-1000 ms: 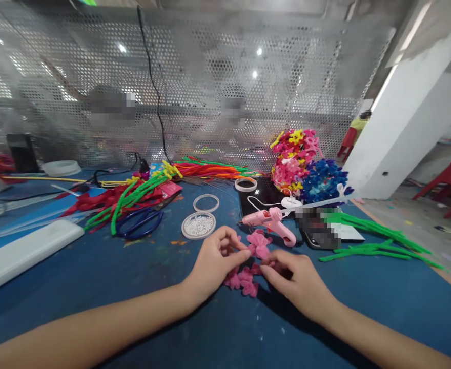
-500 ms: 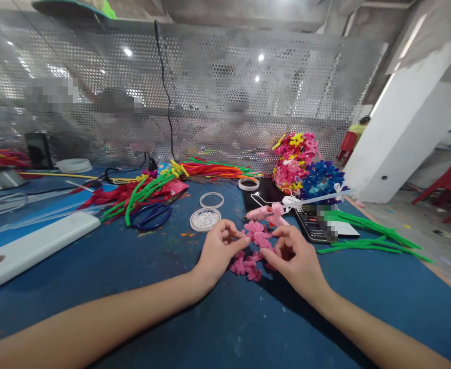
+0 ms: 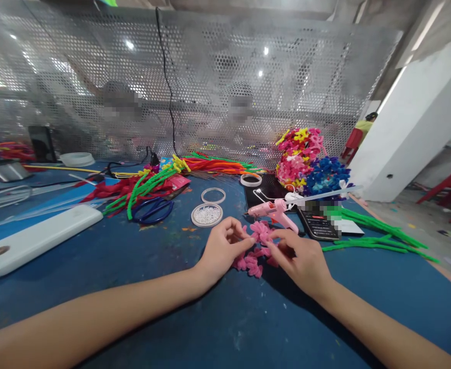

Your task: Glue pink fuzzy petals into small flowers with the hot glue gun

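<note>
Head view: pinching a bright-pink, fuzzy, round-petalled flower (image 3: 261, 231) between left hand (image 3: 222, 250) and right hand (image 3: 306, 261), each grip nearly closed on its petals, beside matching pink flowers (image 3: 253, 266) over the dark-blue surface (image 3: 210, 328).

I've moved my right grip (image 3: 303, 260) up closer to the top pink flower (image 3: 261, 230), in the middle of the frame.

Glare dots the perforated panel (image 3: 206, 72); shadow darkens the table (image 3: 164, 323).
</note>
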Motion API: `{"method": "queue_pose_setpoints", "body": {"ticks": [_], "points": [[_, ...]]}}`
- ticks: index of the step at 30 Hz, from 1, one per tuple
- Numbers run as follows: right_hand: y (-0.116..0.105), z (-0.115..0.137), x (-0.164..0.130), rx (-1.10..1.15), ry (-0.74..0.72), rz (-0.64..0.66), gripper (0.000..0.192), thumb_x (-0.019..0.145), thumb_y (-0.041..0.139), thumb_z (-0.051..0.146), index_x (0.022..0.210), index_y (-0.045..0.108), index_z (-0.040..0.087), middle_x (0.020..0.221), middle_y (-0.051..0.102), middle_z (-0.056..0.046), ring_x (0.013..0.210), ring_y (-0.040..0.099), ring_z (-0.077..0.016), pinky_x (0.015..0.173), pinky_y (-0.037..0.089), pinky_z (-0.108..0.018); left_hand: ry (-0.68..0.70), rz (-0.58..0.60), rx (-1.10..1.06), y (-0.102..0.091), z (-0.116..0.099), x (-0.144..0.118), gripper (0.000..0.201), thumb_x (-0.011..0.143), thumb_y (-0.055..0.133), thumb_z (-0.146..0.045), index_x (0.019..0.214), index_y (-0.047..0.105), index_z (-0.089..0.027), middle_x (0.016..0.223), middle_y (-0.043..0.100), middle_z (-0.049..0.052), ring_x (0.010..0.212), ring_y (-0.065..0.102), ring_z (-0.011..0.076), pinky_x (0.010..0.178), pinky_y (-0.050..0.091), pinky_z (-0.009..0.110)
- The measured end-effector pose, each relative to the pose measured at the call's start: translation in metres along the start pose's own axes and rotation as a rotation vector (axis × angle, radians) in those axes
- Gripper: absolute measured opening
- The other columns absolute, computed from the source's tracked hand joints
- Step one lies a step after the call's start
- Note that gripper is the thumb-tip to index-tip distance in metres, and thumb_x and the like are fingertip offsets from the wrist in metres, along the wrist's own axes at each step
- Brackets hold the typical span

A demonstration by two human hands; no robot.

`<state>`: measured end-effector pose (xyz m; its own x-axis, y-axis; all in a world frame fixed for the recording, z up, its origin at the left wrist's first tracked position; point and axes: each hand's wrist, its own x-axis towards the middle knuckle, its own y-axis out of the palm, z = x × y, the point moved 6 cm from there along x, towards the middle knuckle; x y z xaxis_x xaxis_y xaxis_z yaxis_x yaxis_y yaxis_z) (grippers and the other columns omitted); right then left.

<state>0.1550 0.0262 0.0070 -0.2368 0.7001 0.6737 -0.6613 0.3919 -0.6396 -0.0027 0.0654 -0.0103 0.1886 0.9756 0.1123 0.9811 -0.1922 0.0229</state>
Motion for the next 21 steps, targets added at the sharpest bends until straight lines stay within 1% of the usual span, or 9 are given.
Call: {"method": "queue_pose_setpoints", "body": {"ticks": [3, 5, 10, 14, 18, 21], "points": [[0.0033, -0.0026, 0.0004, -0.010, 0.017, 0.034, 0.019, 0.084, 0.059, 0.030, 0.096, 0.062, 0.017, 0.053, 0.060, 0.005, 0.045, 0.054, -0.0099, 0.050, 0.038, -0.021, 0.003, 0.012, 0.011, 0.0014, -0.0004, 0.0001, 0.030, 0.064, 0.073, -0.022, 0.072, 0.044, -0.018, 0.062, 0.056, -0.007, 0.056, 0.052, 0.0066, 0.054, 0.039, 0.017], [0.0046, -0.0035, 0.0008, -0.007, 0.023, 0.046, 0.018, 0.086, 0.056, 0.029, 0.097, 0.063, 0.017, 0.054, 0.062, 0.004, 0.045, 0.056, -0.0100, 0.049, 0.038, -0.020, 0.009, 0.026, 0.025, 0.0028, -0.0007, -0.0001, 0.029, 0.064, 0.072, -0.021, 0.071, 0.044, -0.017, 0.063, 0.055, -0.007, 0.055, 0.051, 0.0062, 0.054, 0.039, 0.017], [0.0000, -0.0015, 0.0015, 0.019, 0.020, 0.018, 0.018, 0.088, 0.050, 0.026, 0.092, 0.065, 0.016, 0.058, 0.064, 0.001, 0.046, 0.055, -0.0098, 0.051, 0.040, -0.020, 0.026, 0.028, 0.066, 0.0034, -0.0011, -0.0009, 0.026, 0.066, 0.070, -0.021, 0.071, 0.045, -0.017, 0.063, 0.053, -0.007, 0.051, 0.047, 0.0052, 0.051, 0.038, 0.017], [-0.0012, -0.0011, 0.0007, 0.033, 0.041, 0.039, 0.018, 0.088, 0.050, 0.026, 0.092, 0.064, 0.016, 0.057, 0.064, 0.002, 0.045, 0.055, -0.0097, 0.051, 0.039, -0.020, 0.021, 0.010, 0.076, 0.0013, -0.0001, 0.0003, 0.025, 0.067, 0.069, -0.020, 0.072, 0.045, -0.018, 0.062, 0.051, -0.008, 0.049, 0.046, 0.0051, 0.050, 0.038, 0.017], [-0.0010, -0.0023, -0.0006, 0.038, 0.069, 0.046, 0.018, 0.087, 0.050, 0.027, 0.091, 0.063, 0.017, 0.057, 0.064, 0.001, 0.047, 0.056, -0.0105, 0.051, 0.039, -0.021, 0.028, -0.022, 0.074, -0.0016, 0.0006, 0.0028, 0.026, 0.066, 0.070, -0.019, 0.071, 0.045, -0.018, 0.062, 0.051, -0.008, 0.050, 0.046, 0.0048, 0.049, 0.037, 0.016], [0.0032, -0.0037, -0.0006, 0.020, 0.106, 0.118, 0.014, 0.084, 0.051, 0.026, 0.086, 0.063, 0.019, 0.056, 0.063, 0.003, 0.047, 0.055, -0.0113, 0.051, 0.038, -0.022, 0.021, -0.038, 0.028, -0.0026, 0.0022, 0.0045, 0.028, 0.065, 0.072, -0.021, 0.071, 0.044, -0.018, 0.062, 0.053, -0.008, 0.049, 0.046, 0.0044, 0.047, 0.037, 0.015]]}}
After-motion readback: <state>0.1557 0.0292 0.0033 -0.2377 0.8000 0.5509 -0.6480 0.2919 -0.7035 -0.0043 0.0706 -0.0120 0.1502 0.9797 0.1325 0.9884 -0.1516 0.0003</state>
